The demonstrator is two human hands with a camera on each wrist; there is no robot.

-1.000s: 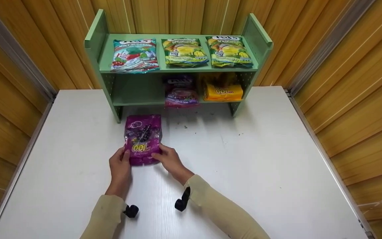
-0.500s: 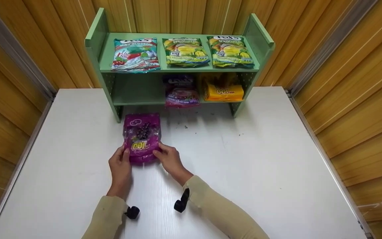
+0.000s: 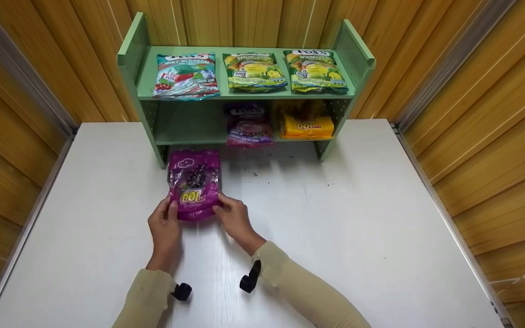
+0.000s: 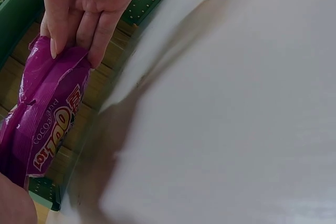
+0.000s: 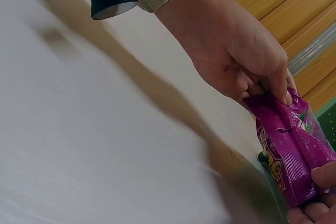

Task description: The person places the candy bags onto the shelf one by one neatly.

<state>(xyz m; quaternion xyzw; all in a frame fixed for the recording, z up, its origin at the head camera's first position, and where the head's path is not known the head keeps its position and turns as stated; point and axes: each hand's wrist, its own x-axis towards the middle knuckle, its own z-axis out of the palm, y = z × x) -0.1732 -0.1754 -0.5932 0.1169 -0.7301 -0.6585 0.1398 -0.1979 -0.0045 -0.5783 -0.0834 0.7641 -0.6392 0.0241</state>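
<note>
A purple candy bag (image 3: pixel 195 182) with a grape picture is held by both hands in front of the lower left of the green shelf (image 3: pixel 189 132). My left hand (image 3: pixel 164 230) pinches its near left edge, thumb on top. At the near right edge, my right hand (image 3: pixel 237 223) grips it the same way. Both wrist views show the folded near end of the purple bag (image 4: pixel 47 103) between the hands, raised off the table, its shadow below. Some fingers are hidden beneath the bag.
On the upper shelf lie a teal mint bag (image 3: pixel 186 76) and two yellow-green candy bags (image 3: pixel 254 73). Below sit a dark purple-pink bag (image 3: pixel 249 127), jutting over the front edge, and a yellow bag (image 3: pixel 307 125). Wood-look panels (image 3: pixel 495 136) surround the white table (image 3: pixel 358 228).
The purple bag has moved slightly away from me toward the shelf, its far end now nearer the lower board. Both hands have kept their grip and shifted little.
</note>
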